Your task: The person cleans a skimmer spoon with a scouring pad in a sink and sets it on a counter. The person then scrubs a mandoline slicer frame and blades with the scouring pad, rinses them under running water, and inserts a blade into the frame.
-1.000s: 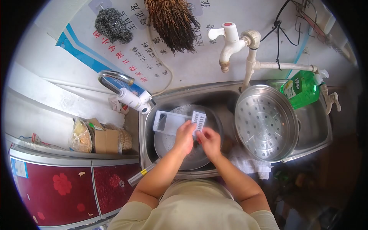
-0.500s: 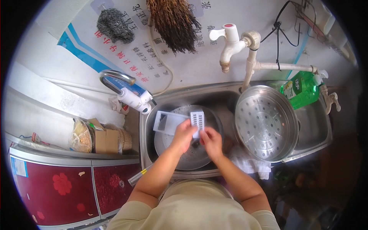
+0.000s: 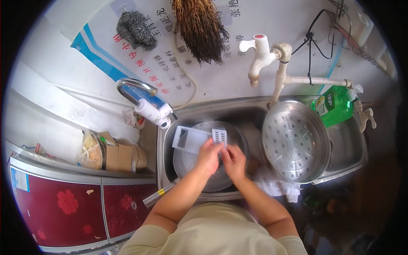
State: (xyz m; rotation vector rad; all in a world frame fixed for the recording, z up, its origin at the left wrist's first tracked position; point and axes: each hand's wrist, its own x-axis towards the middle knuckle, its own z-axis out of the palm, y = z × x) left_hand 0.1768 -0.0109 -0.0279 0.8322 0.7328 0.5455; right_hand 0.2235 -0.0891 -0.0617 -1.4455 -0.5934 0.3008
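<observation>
Over the left sink basin, my left hand is closed on the lower end of a small white slotted grater plate. My right hand is pinched at the plate's lower right edge, its fingertips close to those of the left. A white plastic frame with a dark opening at its left end lies just left of the plate, partly behind my left hand. Under both hands a round metal pan rests in the basin. How the frame is supported is hidden.
A perforated steamer tray leans over the right basin, beside a green soap bottle. A white cloth hangs at the front edge. Two taps, a curved one and a white one, stand behind. A box sits left.
The slotted plate has tilted in my hands and looks shorter now. The whole view has shifted slightly, with the wall and taps appearing lower. Both hands remain together over the pan.
</observation>
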